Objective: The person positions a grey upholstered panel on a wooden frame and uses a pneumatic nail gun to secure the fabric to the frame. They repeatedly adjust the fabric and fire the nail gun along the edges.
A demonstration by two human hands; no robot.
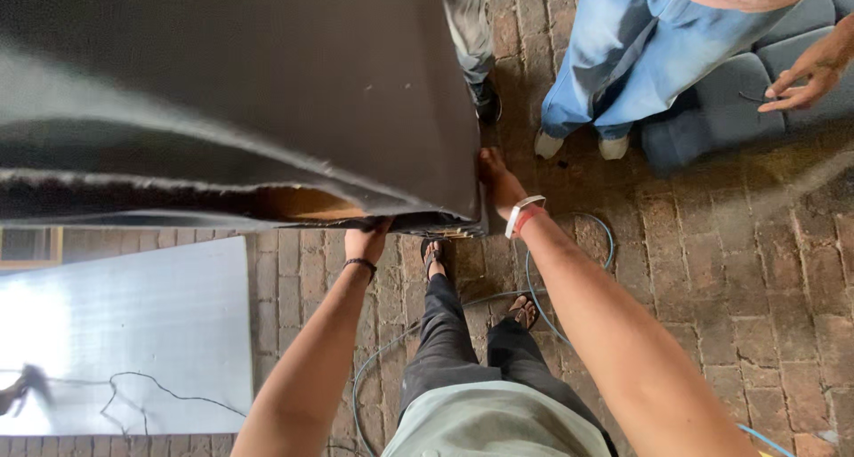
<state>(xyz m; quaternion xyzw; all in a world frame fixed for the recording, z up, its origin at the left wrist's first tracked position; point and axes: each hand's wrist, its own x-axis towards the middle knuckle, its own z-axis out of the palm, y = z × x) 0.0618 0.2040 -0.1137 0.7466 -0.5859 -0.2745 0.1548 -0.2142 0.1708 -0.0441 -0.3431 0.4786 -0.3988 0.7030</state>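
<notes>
Two hands on this one, both at the lower edge of a big dark brown upholstered furniture piece (267,83) that fills the upper left of the view and is held up off the brick-paved floor (756,270). The left hand (366,240), black band on the wrist, reaches up under the bottom edge; its fingers disappear beneath the loose fabric, so I can't tell if they're curled tight or just propping it. The right hand (498,181), white and red wristband, sits flat against the corner just right of that, fingers together and pressed along the side rather than hooked around anything.

My guess on handling: it looks bulky and heavy, with a stiff wooden frame showing tan just left of the left fingers where the covering gapes. The cloth itself looks soft and a bit ragged, so it'd slip or tear if you grab only that. Better purchase seems to be the hard frame under the edge, right above the left fingertips.

A thin blue hose (569,270) loops on the bricks below the right wrist. Another person in light blue jeans (614,56) stands beyond the right fingers, next to a grey-blue cushioned seat (765,83).
</notes>
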